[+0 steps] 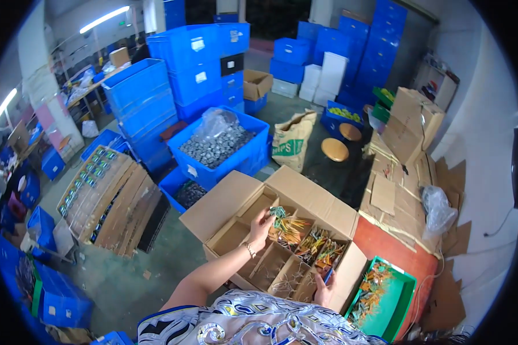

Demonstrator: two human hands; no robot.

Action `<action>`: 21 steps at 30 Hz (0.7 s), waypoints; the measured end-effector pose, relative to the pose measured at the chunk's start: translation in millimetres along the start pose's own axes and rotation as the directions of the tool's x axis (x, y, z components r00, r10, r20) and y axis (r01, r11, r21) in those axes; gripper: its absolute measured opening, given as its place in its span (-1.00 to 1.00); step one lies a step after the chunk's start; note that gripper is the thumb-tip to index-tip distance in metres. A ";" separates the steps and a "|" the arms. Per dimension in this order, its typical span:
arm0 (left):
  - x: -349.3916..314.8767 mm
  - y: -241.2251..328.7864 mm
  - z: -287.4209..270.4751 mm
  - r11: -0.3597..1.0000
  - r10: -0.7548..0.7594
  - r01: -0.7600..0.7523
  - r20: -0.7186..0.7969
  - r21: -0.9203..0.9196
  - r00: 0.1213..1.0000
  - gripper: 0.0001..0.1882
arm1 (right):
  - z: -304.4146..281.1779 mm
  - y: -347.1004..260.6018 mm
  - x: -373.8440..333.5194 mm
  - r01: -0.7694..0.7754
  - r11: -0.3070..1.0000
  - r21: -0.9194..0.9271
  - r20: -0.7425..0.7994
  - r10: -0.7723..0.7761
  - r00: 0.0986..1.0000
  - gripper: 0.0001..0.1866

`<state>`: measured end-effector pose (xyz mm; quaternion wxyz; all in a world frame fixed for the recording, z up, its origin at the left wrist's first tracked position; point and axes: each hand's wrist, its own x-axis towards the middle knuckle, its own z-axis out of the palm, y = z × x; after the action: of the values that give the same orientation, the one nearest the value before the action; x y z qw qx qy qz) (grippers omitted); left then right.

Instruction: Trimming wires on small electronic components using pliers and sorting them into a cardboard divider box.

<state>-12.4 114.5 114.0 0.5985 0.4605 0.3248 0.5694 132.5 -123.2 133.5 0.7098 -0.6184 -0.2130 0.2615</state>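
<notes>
An open cardboard box with cardboard dividers stands in front of me. Its far compartments hold bundles of small parts with orange and yellow wires. My left hand, with a bracelet at the wrist, reaches over the box. Its fingers are closed on a bundle of wired parts with a green end, at the far left of the filled compartments. By the box's near right side, my right hand is closed around a small dark-blue object, too small to name. Thin pale strands lie in the near compartments.
To the right, a green tray of similar wired parts rests on a red surface. Beyond the box stand a blue crate of grey parts, a paper sack and two round stools. Cardboard-layered trays lie left.
</notes>
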 end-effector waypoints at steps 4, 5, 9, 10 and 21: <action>-49.5 21.4 10.3 0.691 -0.489 0.526 0.216 -0.496 0.845 -0.60 | 36.4 -21.7 -1.5 -0.257 0.966 0.023 0.165 0.250 0.954 -0.78; -59.5 22.4 16.3 0.679 -0.470 0.497 0.200 -0.540 0.860 -0.60 | 46.8 -19.6 1.0 -0.368 0.916 0.161 0.199 0.335 0.921 -0.80; -82.5 27.6 14.3 0.653 -0.530 0.557 0.216 -0.514 0.820 -0.52 | 61.3 1.9 29.2 -0.620 0.618 0.483 0.487 0.399 0.777 -0.80; -88.9 42.4 13.0 0.670 -0.552 0.580 0.211 -0.464 0.807 -0.51 | 69.2 2.6 31.7 -0.617 0.594 0.517 0.513 0.362 0.778 -0.77; -125.1 47.7 -107.5 0.553 -0.536 0.398 0.053 -0.732 0.843 -0.66 | 93.9 -10.6 41.2 -0.202 0.960 0.194 0.118 0.182 0.976 -0.63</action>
<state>-146.4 7.9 101.8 0.8275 0.0333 0.2378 0.5076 106.6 -26.1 156.7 0.7295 -0.5462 -0.1588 0.3798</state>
